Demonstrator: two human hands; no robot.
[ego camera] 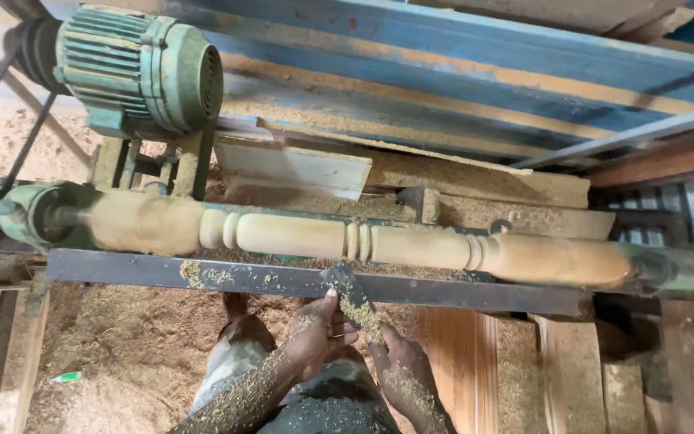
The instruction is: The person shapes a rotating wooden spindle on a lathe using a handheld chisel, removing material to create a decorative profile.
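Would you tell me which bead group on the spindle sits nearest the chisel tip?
The middle bead group, directly above the chisel; the others lie far left and right.

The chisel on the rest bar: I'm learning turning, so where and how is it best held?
Judging by its pose, grip the chisel low on its shank, from the near side below the rest bar. Its tip lies on the bar toward the spindle; left hand and right hand hold it there.

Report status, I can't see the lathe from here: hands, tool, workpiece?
Left hand and right hand both gripping chisel on tool rest. Chisel tip at turned wooden spindle. Nothing blocking.
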